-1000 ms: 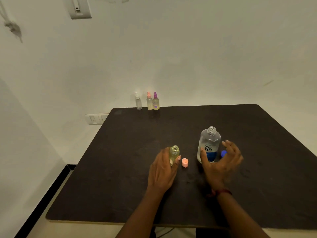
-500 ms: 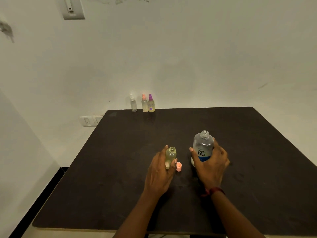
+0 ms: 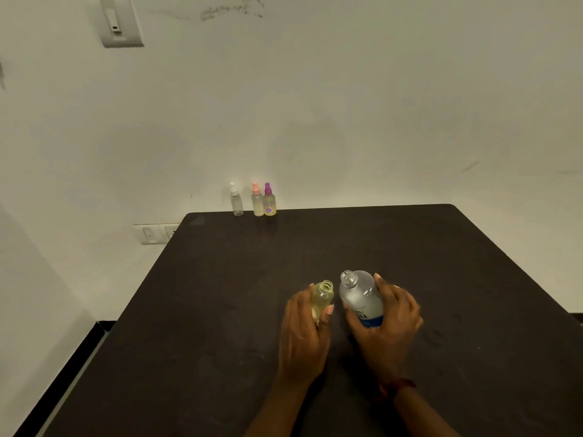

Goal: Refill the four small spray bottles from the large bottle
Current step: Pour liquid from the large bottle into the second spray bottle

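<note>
Near the middle of the dark square table point(image 3: 220, 310), a large clear plastic bottle with a blue label point(image 3: 359, 298) is gripped by the right hand point(image 3: 391, 323) and tilted, uncapped, toward a small yellowish open-necked spray bottle point(image 3: 322, 299) clasped in the curled fingers of the left hand point(image 3: 304, 335) — the pour is judged to be about to begin. The wide mouth must next be brought over the narrow neck and tipped slowly, lest liquid be spilled; three capped small spray bottles point(image 3: 257, 203) are lined up at the table's far edge.
</note>
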